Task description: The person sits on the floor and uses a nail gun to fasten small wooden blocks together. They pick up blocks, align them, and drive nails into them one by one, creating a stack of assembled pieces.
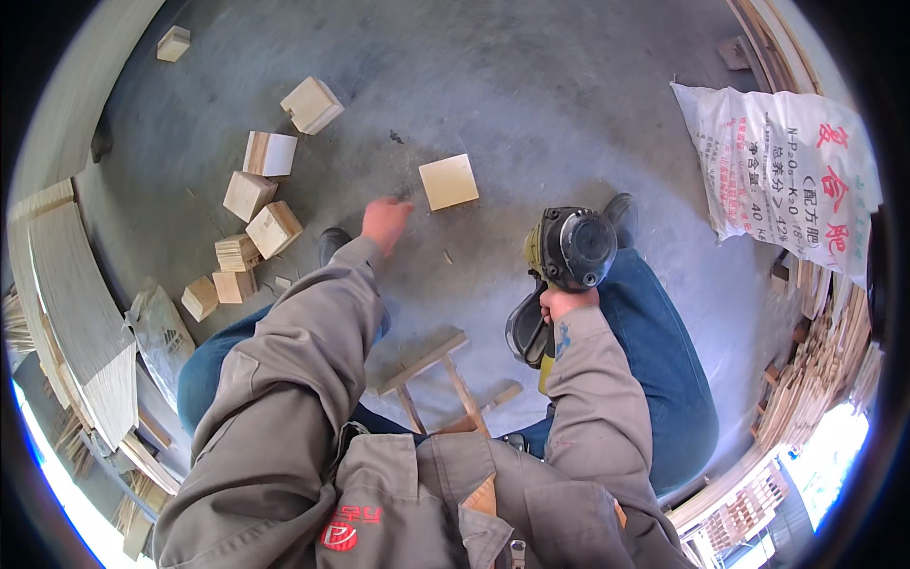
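Observation:
My right hand [567, 302] is closed round the handle of a nail gun [567, 248], which has a yellow-green body and a black round cap. The nail gun is held over the floor beside my right knee. My left hand [386, 224] reaches forward above the concrete, a finger stretched out, with nothing visible in it. Just ahead and to its right lies a square pale wood block [448, 182], apart from the hand. Further left, a wood block with a white side [270, 154] and several others form a loose curved row.
A low wooden frame [441, 384] stands between my legs. White printed sack [777, 171] lies at the right, above stacked thin wood strips [820, 365]. Wooden boards [81, 313] and a clear plastic bag [159, 332] are at the left. One small block [173, 44] sits far off.

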The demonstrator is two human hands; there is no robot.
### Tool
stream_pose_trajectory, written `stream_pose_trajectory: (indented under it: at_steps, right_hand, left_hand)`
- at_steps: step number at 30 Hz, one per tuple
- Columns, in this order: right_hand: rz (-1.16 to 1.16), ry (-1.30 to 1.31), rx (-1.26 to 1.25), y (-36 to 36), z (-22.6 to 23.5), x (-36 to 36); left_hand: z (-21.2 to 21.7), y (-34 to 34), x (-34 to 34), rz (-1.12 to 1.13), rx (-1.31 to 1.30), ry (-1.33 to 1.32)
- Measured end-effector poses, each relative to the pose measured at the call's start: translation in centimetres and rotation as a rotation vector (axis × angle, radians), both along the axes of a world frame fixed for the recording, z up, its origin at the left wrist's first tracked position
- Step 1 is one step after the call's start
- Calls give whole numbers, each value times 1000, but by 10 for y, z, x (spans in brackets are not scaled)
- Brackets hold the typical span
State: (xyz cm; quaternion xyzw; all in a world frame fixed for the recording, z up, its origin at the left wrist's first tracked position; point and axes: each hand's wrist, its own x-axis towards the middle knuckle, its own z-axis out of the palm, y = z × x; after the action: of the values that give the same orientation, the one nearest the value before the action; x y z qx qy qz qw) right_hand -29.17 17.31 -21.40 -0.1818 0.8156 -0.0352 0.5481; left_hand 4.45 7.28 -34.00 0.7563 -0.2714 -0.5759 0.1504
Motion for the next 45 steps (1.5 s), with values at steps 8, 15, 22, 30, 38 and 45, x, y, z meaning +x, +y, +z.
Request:
stream_pose_trajectory:
  at_steps: [8,15,22,30,38,45]
  right_hand:
    - [-3,-2,-30,-1,4,2]
    - [57,4,-69,-2,4,9]
    - [158,47,-34,1,-19,-3]
    - [342,91,-29,4,-21,5]
    - [138,17,-247,6,13,10]
    - [277,-118,-513,-35,65,45]
  left_hand:
    - [52,-24,18,6,-236,-150]
    - [191,-87,17,3,-487,113]
    - [407,-41,-1,-179,-914,149]
    - [388,14,42,-455,-991,-367]
    - [412,-18,48,-506,-1079,-588]
    - [420,-11,61,-543,-1025,-611]
